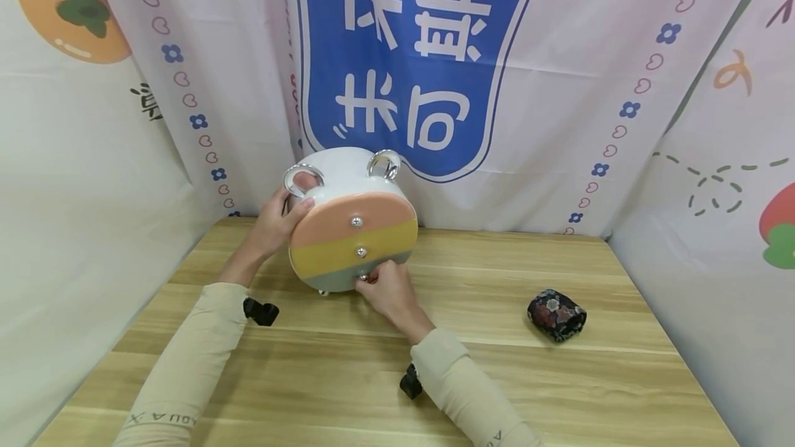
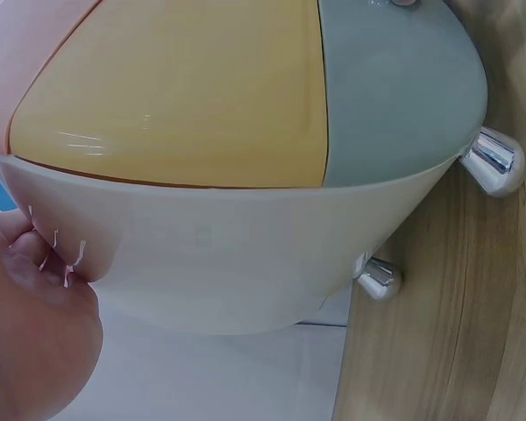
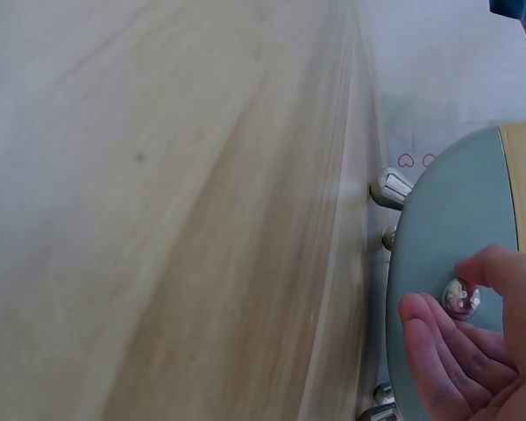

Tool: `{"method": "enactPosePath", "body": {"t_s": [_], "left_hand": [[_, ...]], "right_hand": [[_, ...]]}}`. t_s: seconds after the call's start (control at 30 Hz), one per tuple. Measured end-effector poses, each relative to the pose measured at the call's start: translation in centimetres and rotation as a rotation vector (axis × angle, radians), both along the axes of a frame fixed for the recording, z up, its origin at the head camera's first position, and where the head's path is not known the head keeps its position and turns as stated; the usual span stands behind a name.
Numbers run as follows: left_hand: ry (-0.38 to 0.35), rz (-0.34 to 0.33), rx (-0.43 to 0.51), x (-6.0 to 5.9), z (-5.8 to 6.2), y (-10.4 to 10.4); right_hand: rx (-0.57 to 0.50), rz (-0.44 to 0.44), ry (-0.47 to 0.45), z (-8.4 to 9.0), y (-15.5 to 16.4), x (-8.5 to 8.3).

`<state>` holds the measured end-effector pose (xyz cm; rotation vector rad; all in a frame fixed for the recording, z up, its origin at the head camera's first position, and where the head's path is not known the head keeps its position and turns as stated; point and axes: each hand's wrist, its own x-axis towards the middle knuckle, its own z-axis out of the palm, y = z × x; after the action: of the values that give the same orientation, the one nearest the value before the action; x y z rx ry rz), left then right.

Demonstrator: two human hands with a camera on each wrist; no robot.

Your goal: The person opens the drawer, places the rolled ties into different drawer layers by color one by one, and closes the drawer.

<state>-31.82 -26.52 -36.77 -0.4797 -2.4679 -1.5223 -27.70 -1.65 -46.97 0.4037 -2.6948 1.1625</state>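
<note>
A small oval drawer box [image 1: 344, 170] with a white body and ring-shaped silver ears stands on short silver feet, tipped back in the head view. Its front has a peach drawer [image 1: 332, 216], a yellow drawer [image 2: 175, 96] and a grey-green drawer [image 3: 447, 202], each with a silver knob. My left hand [image 1: 273, 223] grips the box's upper left side, its thumb near one ear; some of its fingers are hidden behind. At the lowest drawer, my right hand [image 3: 482, 351] pinches the silver knob [image 3: 462, 298] between thumb and fingers. That drawer's face sits level with the front.
A dark floral-patterned roll [image 1: 557, 314] lies on the wooden table [image 1: 497, 378] at the right. Printed cloth [image 1: 559, 88] hangs close behind the box and along both sides. Black wrist mounts [image 1: 261, 311] stick out by both sleeves.
</note>
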Motion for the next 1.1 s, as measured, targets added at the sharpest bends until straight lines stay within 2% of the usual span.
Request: {"method": "enactPosePath", "body": {"t_s": [0.37,0.7,1.1], "left_hand": [[-0.021,0.010,-0.015,0.04,0.00,-0.06],[-0.006,0.006,-0.010,-0.08,0.02,0.04],[-0.015,0.022,-0.007,0.02,-0.03,0.12]], "right_hand": [[0.034,-0.034,-0.003,0.36,-0.23,0.26],[0.050,-0.054,0.007,0.55,-0.26,0.41],[0.055,-0.048,0.018,0.60,-0.16,0.86]]}}
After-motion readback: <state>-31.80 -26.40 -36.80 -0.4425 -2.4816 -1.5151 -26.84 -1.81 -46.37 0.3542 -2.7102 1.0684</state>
